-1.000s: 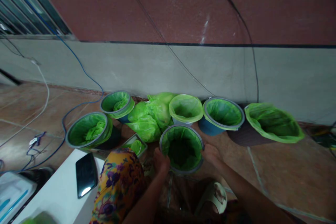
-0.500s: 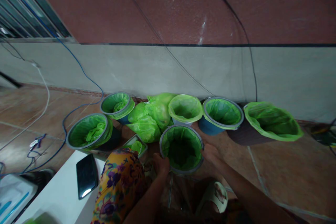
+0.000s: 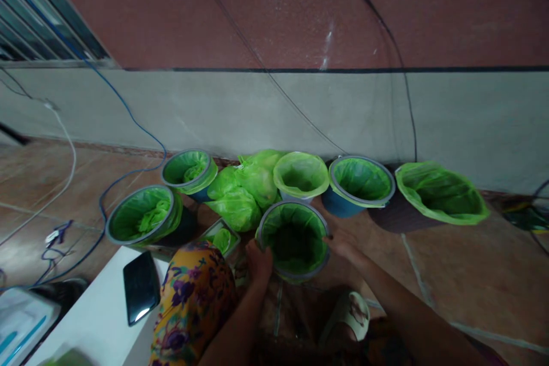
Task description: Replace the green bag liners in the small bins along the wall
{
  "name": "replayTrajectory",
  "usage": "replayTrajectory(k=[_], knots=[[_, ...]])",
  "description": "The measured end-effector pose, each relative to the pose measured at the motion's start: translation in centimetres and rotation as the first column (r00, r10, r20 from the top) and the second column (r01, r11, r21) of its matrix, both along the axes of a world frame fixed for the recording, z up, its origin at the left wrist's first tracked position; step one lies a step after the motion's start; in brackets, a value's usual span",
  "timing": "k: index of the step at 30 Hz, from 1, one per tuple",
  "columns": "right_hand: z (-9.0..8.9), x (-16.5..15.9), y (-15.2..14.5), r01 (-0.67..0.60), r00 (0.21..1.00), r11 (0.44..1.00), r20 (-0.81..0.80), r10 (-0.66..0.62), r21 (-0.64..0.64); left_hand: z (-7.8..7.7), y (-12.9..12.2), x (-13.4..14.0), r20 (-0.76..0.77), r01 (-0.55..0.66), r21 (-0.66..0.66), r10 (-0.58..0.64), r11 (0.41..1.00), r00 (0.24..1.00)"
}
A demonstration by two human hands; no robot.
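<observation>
A round bin lined with a green plastic bag (image 3: 294,238) stands on the brown tiled floor right in front of me. My left hand (image 3: 258,260) grips its left rim and my right hand (image 3: 342,242) grips its right rim. Behind it, along the grey wall, stand more green-lined bins: a pale one (image 3: 301,175), a blue one (image 3: 361,186) and a wide dark one (image 3: 437,201). Two further lined bins (image 3: 141,220) (image 3: 189,170) hold crumpled green bags at the left. Tied green bags (image 3: 242,195) lie heaped between them.
A white surface (image 3: 92,320) at the lower left carries a black phone (image 3: 140,286). Blue and white cables (image 3: 103,197) run over the floor at the left. A small tray with a green bag (image 3: 221,235) sits by my flowered knee (image 3: 193,303). A sandal (image 3: 349,311) shows below.
The held bin has shifted slightly up and left in view, and my right hand has slid a little higher along its rim. Both hands stay on the bin.
</observation>
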State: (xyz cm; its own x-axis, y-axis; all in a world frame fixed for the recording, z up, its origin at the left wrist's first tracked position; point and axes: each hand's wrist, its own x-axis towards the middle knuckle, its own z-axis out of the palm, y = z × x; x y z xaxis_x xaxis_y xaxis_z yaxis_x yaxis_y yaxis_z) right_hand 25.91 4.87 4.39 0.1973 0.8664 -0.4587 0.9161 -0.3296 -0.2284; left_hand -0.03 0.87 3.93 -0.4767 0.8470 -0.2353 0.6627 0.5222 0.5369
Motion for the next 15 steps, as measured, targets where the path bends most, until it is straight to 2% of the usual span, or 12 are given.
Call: replayTrajectory(k=[3,6,15], knots=[[-0.2,-0.5,0.0,-0.032,0.997,0.999,0.064,0.035,-0.041,0.0,-0.2,0.1,0.007,0.029,-0.102,-0.029,0.994,1.000],[-0.4,-0.8,-0.3,-0.025,0.998,0.999,0.062,0.027,-0.041,0.1,0.0,0.1,0.025,0.061,-0.173,-0.057,0.983,0.998],[-0.1,-0.9,-0.1,-0.022,0.999,0.998,0.049,0.025,-0.053,1.2,0.1,0.5,-0.055,0.082,-0.214,-0.096,0.973,0.994]])
